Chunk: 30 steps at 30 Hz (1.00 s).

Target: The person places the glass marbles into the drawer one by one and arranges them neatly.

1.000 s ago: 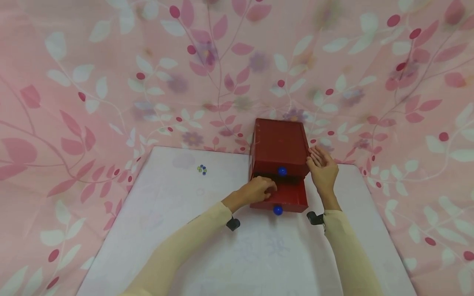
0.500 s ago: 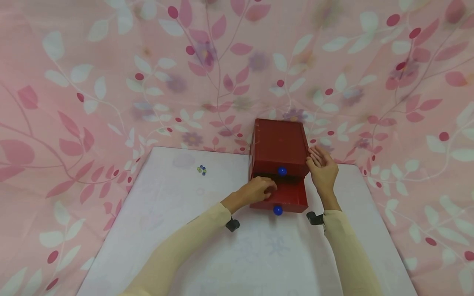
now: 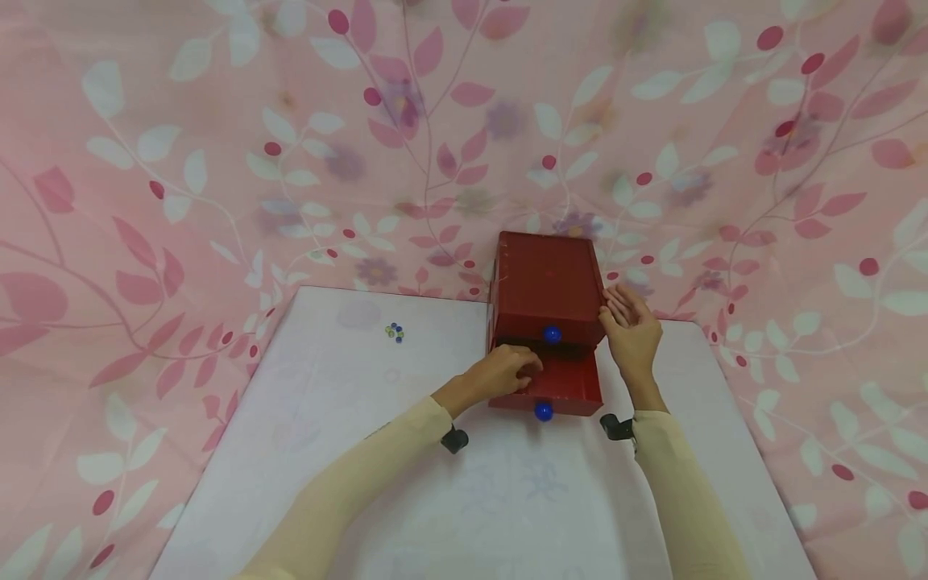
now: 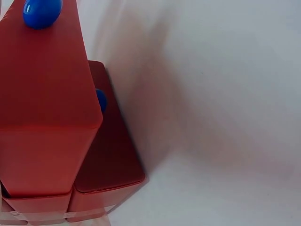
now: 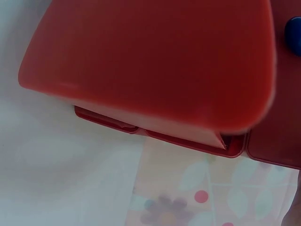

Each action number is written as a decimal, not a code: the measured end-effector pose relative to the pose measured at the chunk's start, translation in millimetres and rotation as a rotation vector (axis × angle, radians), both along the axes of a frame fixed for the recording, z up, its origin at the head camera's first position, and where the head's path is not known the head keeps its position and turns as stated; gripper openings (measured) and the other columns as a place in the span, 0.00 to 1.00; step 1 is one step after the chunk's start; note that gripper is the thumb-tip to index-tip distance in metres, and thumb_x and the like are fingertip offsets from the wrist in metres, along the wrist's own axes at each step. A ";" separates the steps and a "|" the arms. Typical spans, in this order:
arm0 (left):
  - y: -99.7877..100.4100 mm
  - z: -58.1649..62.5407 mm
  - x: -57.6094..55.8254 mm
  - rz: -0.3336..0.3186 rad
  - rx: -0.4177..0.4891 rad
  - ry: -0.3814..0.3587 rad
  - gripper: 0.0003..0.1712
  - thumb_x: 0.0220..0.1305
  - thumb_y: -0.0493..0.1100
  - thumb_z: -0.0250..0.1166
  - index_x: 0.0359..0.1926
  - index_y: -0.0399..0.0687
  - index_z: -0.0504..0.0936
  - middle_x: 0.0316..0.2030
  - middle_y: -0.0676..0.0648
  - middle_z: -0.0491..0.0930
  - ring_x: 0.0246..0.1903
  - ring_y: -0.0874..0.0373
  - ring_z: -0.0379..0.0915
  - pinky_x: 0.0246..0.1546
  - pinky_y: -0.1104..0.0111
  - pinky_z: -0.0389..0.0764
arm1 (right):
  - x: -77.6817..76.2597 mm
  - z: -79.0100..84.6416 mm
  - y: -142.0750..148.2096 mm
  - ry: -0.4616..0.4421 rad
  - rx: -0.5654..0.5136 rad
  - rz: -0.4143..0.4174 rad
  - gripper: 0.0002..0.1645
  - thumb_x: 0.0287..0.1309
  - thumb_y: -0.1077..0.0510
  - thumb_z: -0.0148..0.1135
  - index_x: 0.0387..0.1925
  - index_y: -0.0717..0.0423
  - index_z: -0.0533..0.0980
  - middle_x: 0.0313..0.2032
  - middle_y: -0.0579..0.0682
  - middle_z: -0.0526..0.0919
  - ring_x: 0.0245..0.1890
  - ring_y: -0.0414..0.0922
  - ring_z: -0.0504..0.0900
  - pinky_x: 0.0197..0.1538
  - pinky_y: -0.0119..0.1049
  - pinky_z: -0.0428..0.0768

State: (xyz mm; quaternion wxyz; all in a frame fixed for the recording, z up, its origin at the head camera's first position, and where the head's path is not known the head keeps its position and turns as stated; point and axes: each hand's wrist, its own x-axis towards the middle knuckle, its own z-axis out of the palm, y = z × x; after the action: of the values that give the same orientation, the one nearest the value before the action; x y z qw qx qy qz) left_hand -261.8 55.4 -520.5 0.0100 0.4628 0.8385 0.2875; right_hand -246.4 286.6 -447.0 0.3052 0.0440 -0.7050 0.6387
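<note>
A red drawer cabinet [image 3: 549,278] stands at the back of the table, its drawer [image 3: 569,380] pulled out below the top one. My left hand [image 3: 503,369] reaches over the left side of that drawer, fingers bent down into it. I cannot tell whether the fingertips hold anything. My right hand [image 3: 635,334] rests against the cabinet's right side, fingers loosely extended and holding nothing. A blue knob [image 3: 544,412] is on the pulled-out drawer's front, another blue knob [image 3: 553,334] on the top drawer. In the left wrist view, a lower drawer [image 4: 110,150] is closed beneath it.
Several small blue and yellow-green beads or marbles [image 3: 395,332] lie grouped on the white table [image 3: 341,387], left of the cabinet. A pink floral cloth [image 3: 406,161] hangs behind and along both sides. Black wrist mounts [image 3: 616,427] stick out beneath the sleeves.
</note>
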 end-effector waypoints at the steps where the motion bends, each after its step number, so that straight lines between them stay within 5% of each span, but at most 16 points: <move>1: -0.3 -0.3 -0.3 -0.002 0.007 0.007 0.14 0.60 0.37 0.69 0.48 0.46 0.83 0.44 0.51 0.82 0.42 0.64 0.78 0.46 0.81 0.75 | -0.3 -0.1 -0.1 0.002 -0.002 0.000 0.27 0.50 0.77 0.62 0.55 0.74 0.74 0.50 0.73 0.78 0.53 0.66 0.77 0.55 0.39 0.77; 18: -2.6 4.0 0.0 0.028 0.082 -0.043 0.16 0.60 0.37 0.70 0.49 0.46 0.83 0.44 0.52 0.83 0.44 0.65 0.78 0.47 0.82 0.75 | -2.5 1.2 1.6 0.011 0.000 0.002 0.26 0.51 0.76 0.62 0.55 0.74 0.74 0.50 0.73 0.78 0.53 0.65 0.77 0.56 0.40 0.77; 30: -7.8 6.4 -1.9 -0.024 0.151 -0.172 0.16 0.60 0.37 0.70 0.50 0.43 0.82 0.46 0.50 0.82 0.45 0.66 0.80 0.45 0.83 0.76 | -2.9 -2.5 2.6 0.000 -0.011 0.007 0.27 0.50 0.77 0.62 0.55 0.73 0.74 0.51 0.74 0.77 0.54 0.64 0.77 0.55 0.40 0.77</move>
State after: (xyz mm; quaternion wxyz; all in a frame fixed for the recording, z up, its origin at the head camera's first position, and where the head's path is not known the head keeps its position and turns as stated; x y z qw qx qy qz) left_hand -263.7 47.7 -514.1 0.0505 0.4458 0.8048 0.3886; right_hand -249.3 289.2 -449.5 0.3033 0.0446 -0.7013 0.6436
